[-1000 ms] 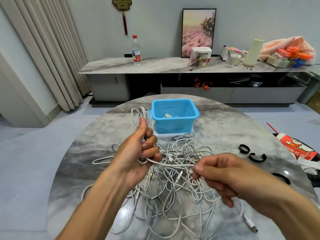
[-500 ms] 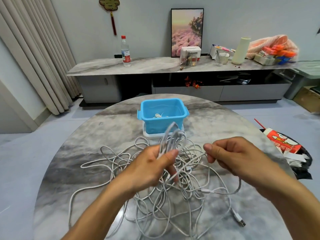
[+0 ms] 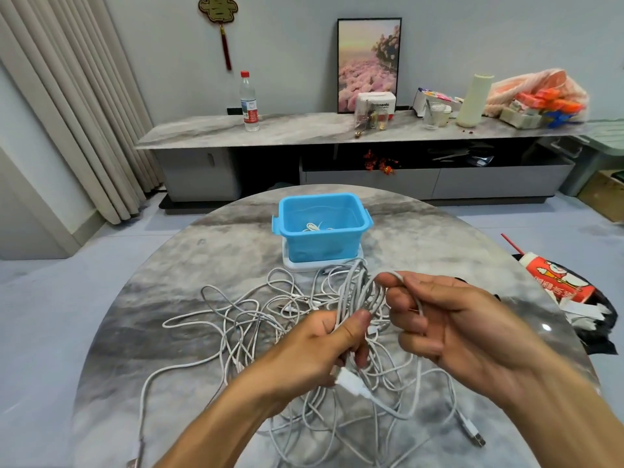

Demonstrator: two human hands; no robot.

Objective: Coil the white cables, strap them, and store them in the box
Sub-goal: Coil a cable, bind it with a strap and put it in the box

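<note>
One coil of white cable (image 3: 358,292) half wound: left hand (image 3: 317,349) grips loops, right hand (image 3: 449,319) fingers (image 3: 401,304) pinch strand. Some cable lies in blue plastic box (image 3: 322,246); tangled white cables (image 3: 256,319) still cover marble surface (image 3: 216,265), unstrapped.

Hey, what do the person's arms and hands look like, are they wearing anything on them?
Both forearms are bare up to the frame edge: no sleeves show. The left hand and right hand wear no gloves, and no rings, watch or bracelet are visible. Nails look short and unpainted.
</note>
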